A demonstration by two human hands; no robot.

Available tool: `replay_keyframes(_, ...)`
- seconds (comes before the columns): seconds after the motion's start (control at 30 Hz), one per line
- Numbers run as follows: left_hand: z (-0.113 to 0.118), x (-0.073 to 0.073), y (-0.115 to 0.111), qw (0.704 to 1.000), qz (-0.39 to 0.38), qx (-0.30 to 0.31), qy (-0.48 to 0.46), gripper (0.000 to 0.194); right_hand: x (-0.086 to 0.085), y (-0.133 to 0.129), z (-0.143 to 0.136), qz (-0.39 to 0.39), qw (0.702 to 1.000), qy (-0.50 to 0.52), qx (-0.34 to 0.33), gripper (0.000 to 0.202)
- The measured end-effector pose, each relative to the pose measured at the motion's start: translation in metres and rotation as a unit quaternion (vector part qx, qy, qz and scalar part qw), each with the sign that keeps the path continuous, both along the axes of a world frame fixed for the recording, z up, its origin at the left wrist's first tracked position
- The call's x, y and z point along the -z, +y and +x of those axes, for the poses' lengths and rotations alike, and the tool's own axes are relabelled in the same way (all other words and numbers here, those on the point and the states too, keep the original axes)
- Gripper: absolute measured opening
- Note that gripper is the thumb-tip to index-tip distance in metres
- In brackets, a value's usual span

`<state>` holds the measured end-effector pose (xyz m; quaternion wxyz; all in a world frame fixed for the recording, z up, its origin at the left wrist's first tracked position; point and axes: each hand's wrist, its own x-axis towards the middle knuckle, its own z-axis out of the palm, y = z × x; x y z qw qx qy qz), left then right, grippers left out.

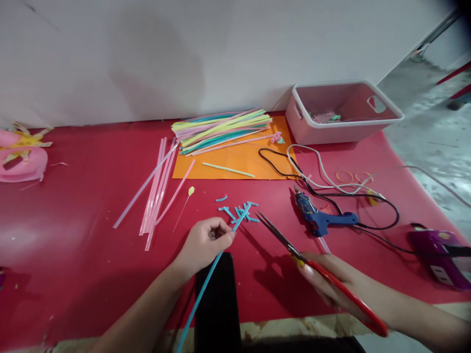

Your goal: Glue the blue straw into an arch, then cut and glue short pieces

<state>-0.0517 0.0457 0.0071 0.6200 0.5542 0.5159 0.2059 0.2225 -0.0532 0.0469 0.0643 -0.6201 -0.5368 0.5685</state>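
The left hand (204, 243) pinches a blue straw (209, 274) in its fingers, tip angled over the cut blue pieces (239, 212) so offcuts land together. Just right of those pieces, the right hand (331, 284) grips the scissors (294, 250), blades shut.

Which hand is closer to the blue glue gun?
The right hand. It holds the red scissors just below the glue gun. The left hand, pinching a blue straw, is farther off to the left.
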Motion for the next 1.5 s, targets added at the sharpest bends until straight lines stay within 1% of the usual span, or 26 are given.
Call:
replay_keyframes(0.07,0.002,0.0,-0.001,1.0,0.008,-0.003,0.013,0.019,-0.001,0.003,-0.003,0.018,1.0,-0.009,-0.011,0.059)
replay_keyframes(0.17,0.004,0.0,-0.003,1.0,0.012,0.003,0.027,0.017,0.001,0.007,-0.006,0.02,0.999,-0.033,-0.027,0.059)
replay_keyframes(0.4,0.004,0.002,-0.004,0.999,0.021,0.012,0.044,0.01,0.008,0.013,-0.008,-0.016,0.996,-0.039,-0.079,0.061)
replay_keyframes(0.53,0.005,0.002,-0.003,0.998,0.033,0.011,0.052,0.01,0.009,0.014,-0.009,-0.037,0.995,-0.04,-0.078,0.063)
replay_keyframes(0.8,0.004,0.004,-0.004,0.997,0.053,0.015,0.059,0.011,0.009,0.014,-0.008,-0.024,0.996,-0.034,-0.079,0.064)
replay_keyframes(0.97,0.003,0.007,-0.003,0.996,0.057,0.017,0.061,0.014,0.017,0.01,-0.005,-0.023,0.997,-0.028,-0.072,0.064)
replay_keyframes(1.1,0.003,0.007,-0.003,0.996,0.06,0.025,0.059,0.013,0.022,0.01,-0.004,-0.024,0.997,-0.01,-0.068,0.063)
replay_keyframes(1.3,0.003,0.005,-0.002,0.996,0.063,0.028,0.059,0.012,0.016,0.016,-0.008,-0.019,0.998,-0.005,-0.066,0.059)
replay_keyframes(1.4,0.002,0.005,-0.003,0.996,0.064,0.03,0.057,0.012,0.015,0.017,-0.006,-0.022,0.997,-0.007,-0.074,0.058)
replay_keyframes(1.5,0.001,0.005,-0.004,0.996,0.061,0.034,0.053,0.012,0.014,0.018,-0.003,-0.006,0.997,0.0,-0.083,0.053)
